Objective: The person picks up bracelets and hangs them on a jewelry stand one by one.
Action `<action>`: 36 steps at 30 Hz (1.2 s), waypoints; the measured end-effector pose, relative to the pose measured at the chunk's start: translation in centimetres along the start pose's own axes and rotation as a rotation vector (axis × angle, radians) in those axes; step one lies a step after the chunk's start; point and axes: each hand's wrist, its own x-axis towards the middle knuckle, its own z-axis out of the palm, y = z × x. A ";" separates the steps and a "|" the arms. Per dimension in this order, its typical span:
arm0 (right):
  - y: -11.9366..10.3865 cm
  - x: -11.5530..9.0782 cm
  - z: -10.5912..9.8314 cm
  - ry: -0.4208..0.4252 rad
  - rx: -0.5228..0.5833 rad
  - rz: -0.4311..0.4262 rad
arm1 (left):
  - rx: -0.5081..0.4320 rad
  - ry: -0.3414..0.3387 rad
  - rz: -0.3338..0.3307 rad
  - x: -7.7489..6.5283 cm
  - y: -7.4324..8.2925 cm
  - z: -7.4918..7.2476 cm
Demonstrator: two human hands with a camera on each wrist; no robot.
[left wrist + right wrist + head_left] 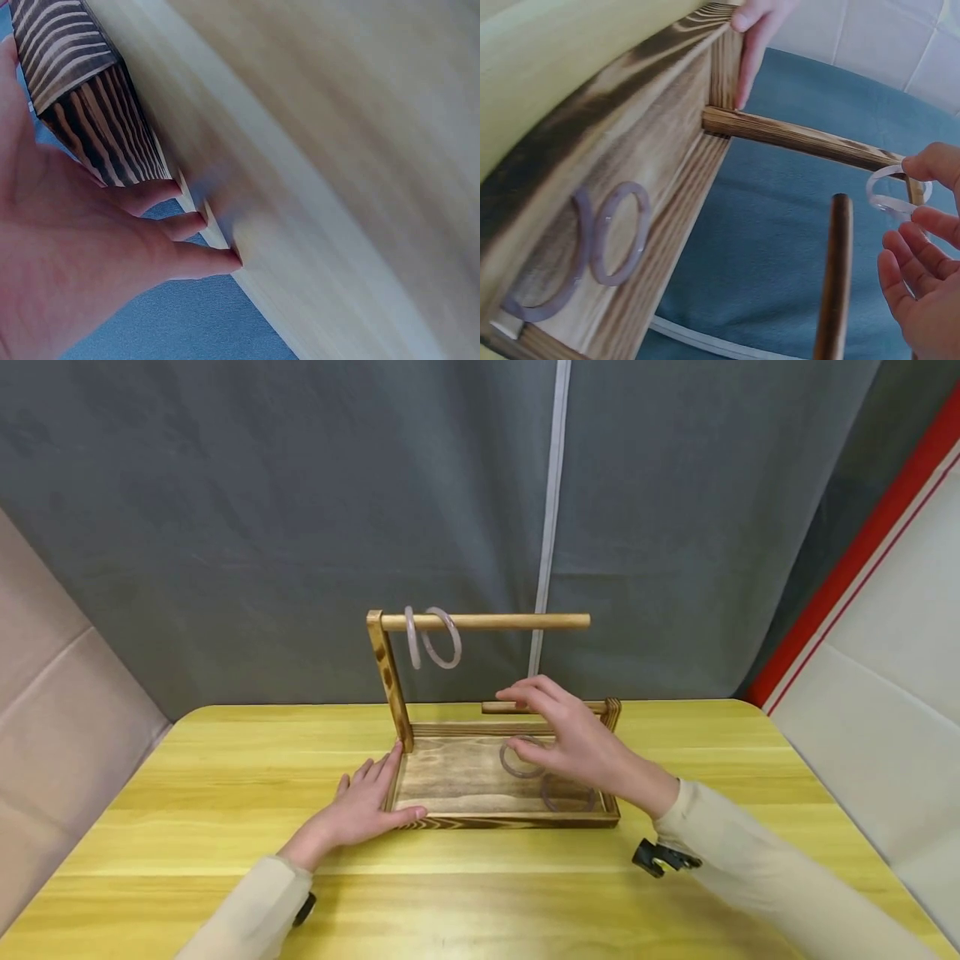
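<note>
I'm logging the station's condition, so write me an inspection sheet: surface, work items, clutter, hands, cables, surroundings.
Surface: yellow wood-grain table.
Work items: wooden stand with an upper rod, a shorter lower rod and a tray; two rings hang on the upper rod, and another pair of rings is in the tray.
Clutter: nothing seen.
Hands: left hand rests against the tray's left side, thumb at the front edge; right hand hovers over the tray, thumb and fingers apart, holding no ring.
Cables: nothing seen.
Surroundings: grey curtain behind; white panel with red edging at right.
</note>
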 end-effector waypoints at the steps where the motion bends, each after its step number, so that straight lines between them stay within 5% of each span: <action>1: 0.1 -0.2 0.1 -0.003 0.003 0.003 | -0.001 0.000 0.000 0.0 0.0 0.0; 36: 2.8 -5.6 1.9 0.006 0.028 0.126 | 0.000 -0.003 0.010 -0.1 0.1 -0.1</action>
